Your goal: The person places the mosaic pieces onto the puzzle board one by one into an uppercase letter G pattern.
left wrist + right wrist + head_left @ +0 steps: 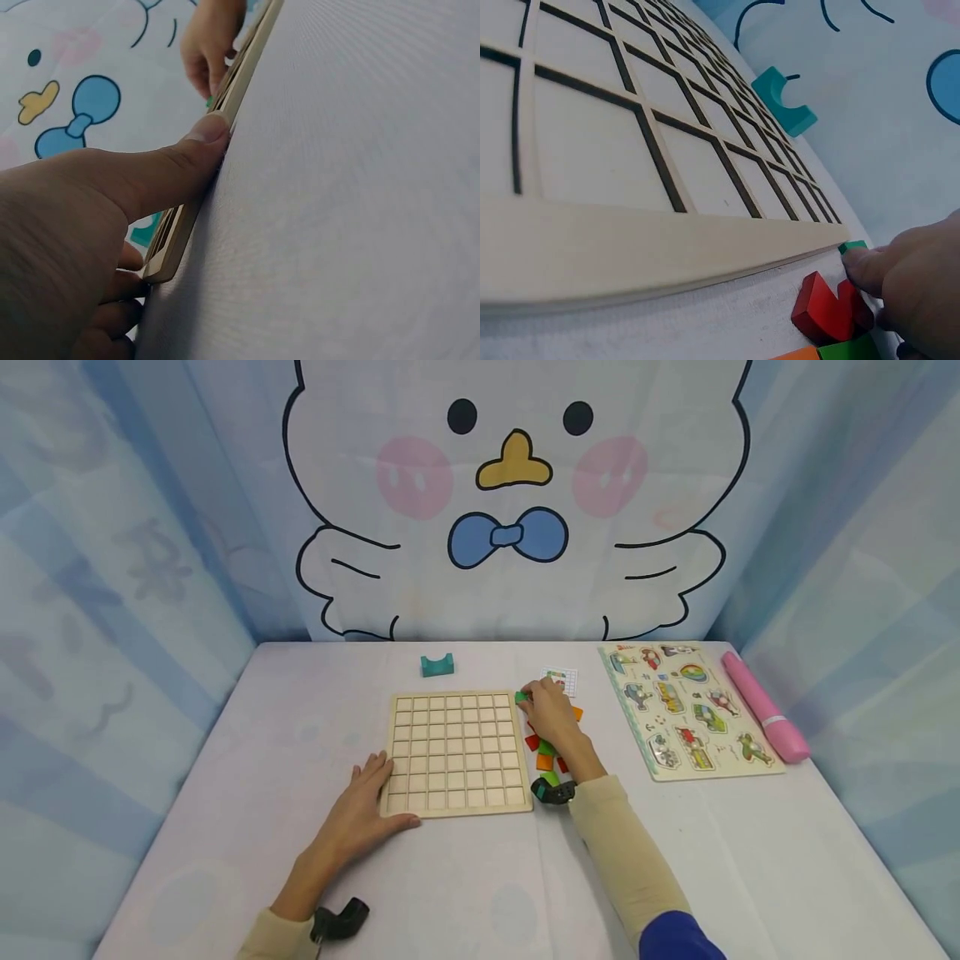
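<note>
A wooden grid board (459,752) with square cells lies flat on the table, bare of pieces. My left hand (362,814) rests at its near left corner, the thumb along the front edge and the other fingers spread at the left side. Beyond the board's right edge, my right hand (553,714) has its fingertips on a small green block (853,245) near the far right corner and appears to pinch it. Red blocks (825,309), an orange block (544,762) and other green blocks (851,349) lie beneath and beside this hand, which partly hides them.
Behind the board stands a teal notched block (437,666). A small printed card (564,680) lies past the right hand. Farther right are a picture puzzle board (693,714) and a pink tube (765,708). Printed curtains (510,602) hang behind the table.
</note>
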`<state>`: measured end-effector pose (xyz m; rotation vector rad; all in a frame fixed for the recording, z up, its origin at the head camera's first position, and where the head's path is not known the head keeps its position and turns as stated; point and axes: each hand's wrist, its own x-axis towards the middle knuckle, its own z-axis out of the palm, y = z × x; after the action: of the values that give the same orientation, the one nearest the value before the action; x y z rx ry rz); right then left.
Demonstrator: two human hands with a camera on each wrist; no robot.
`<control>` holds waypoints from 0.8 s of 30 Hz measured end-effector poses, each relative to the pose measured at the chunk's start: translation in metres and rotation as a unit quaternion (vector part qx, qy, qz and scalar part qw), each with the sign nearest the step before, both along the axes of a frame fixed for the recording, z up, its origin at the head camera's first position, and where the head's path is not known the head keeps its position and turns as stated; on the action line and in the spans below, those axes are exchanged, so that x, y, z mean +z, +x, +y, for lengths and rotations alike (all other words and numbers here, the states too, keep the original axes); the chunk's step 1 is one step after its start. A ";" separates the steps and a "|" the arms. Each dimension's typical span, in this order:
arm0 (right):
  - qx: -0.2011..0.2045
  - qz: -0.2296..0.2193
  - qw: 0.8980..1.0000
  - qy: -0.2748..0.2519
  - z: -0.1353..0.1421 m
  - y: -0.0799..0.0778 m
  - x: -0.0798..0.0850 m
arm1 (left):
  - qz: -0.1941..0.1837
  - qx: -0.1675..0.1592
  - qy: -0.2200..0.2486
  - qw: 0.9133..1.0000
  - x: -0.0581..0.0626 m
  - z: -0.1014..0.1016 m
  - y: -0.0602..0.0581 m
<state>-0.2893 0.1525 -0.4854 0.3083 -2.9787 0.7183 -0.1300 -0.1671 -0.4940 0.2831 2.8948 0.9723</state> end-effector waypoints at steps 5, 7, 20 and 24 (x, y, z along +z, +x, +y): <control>0.002 -0.035 0.998 -0.050 0.000 -0.002 0.003 | 0.007 0.001 -0.002 1.000 0.001 0.000 0.002; 0.003 -0.041 0.997 -0.064 0.000 -0.003 0.004 | 0.010 0.001 -0.003 1.000 0.002 0.000 0.001; 0.035 -0.016 0.994 -0.107 -0.009 -0.002 0.017 | -0.003 0.000 -0.016 1.000 0.002 -0.001 0.000; 0.050 -0.016 0.992 -0.110 -0.018 0.000 0.022 | -0.002 0.000 -0.015 1.000 0.002 -0.002 0.002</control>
<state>-0.2897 0.1349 -0.4638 0.4386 -2.8916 1.0620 -0.1285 -0.1688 -0.4916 0.2799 2.9034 0.9278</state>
